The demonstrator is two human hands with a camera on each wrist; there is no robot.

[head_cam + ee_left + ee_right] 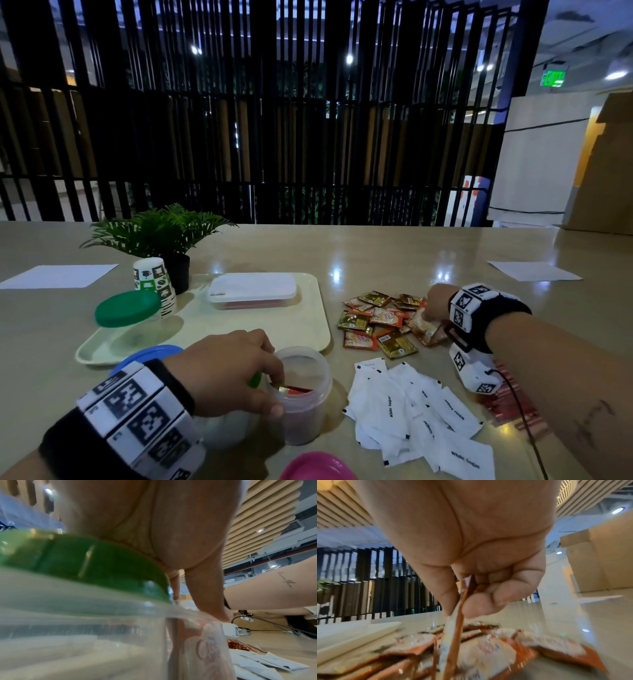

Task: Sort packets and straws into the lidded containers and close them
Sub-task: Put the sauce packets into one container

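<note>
The table (428, 246) has a smooth, glossy top that mirrors the ceiling lights, while the cream tray (318, 308) looks like smooth matt plastic. The open jar (305, 394) is clear, slightly cloudy plastic, the green lid (126, 308) and the pink lid (315, 467) opaque smooth plastic. The coffee packets (376, 318) are shiny, crinkled foil-like film, the white sugar packets (418, 418) matt paper.

You face a glossy beige table (394, 253); beyond it stands a black slatted screen (274, 113), with a green exit sign (552, 78) glowing upper right.
</note>
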